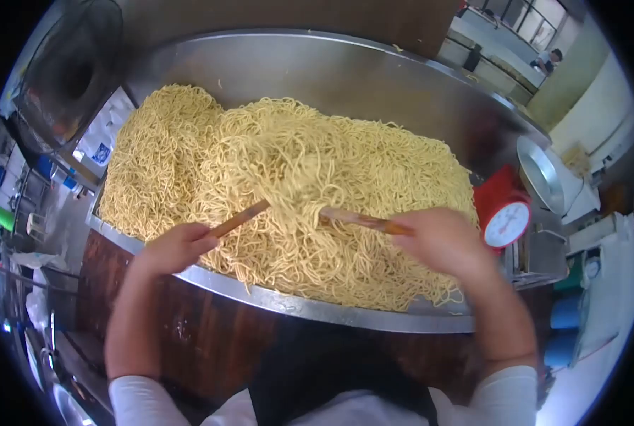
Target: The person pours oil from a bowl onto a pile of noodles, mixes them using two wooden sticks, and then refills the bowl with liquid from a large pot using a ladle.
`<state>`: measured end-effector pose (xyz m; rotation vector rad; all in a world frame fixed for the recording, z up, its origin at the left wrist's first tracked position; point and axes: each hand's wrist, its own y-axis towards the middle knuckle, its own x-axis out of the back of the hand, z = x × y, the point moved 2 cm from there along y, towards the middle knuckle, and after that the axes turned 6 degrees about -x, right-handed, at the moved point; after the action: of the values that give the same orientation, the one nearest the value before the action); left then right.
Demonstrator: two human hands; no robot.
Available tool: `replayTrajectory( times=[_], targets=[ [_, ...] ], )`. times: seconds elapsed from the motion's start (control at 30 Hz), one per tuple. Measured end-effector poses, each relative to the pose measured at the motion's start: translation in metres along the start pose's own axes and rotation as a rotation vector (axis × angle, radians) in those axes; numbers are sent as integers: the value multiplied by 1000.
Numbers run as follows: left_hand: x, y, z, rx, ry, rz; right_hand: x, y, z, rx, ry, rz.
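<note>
A large heap of yellow noodles [281,248] fills much of a metal tray [274,302]. My left hand [182,246] is closed round the end of a wooden stick [240,217] at the tray's near left edge. My right hand [437,241] grips a second wooden stick [359,219] over the right part of the heap. Both sticks point inward, their far ends among the noodles near the middle. Some noodles there are blurred and raised above the rest.
A red scale [498,209] with a round dial and a metal pan [540,174] stands at the tray's right end. At the upper left is a dark round fan [72,71]. Blue containers [564,330] are at the lower right. Another person [547,62] is far off at the upper right.
</note>
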<state>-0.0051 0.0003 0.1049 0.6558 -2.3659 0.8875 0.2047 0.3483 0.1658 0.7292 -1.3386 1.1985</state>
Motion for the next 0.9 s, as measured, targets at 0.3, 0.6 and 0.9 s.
replayTrajectory(
  times=[0.3, 0.6, 0.9],
  targets=[
    [-23, -81, 104, 251, 113, 14, 67, -98, -53, -55, -141, 169],
    [52, 8, 74, 277, 530, -121, -62, 35, 61, 50, 132, 138],
    [85, -74, 55, 176, 388, -321, 68, -122, -107, -373, 247, 69]
  ],
)
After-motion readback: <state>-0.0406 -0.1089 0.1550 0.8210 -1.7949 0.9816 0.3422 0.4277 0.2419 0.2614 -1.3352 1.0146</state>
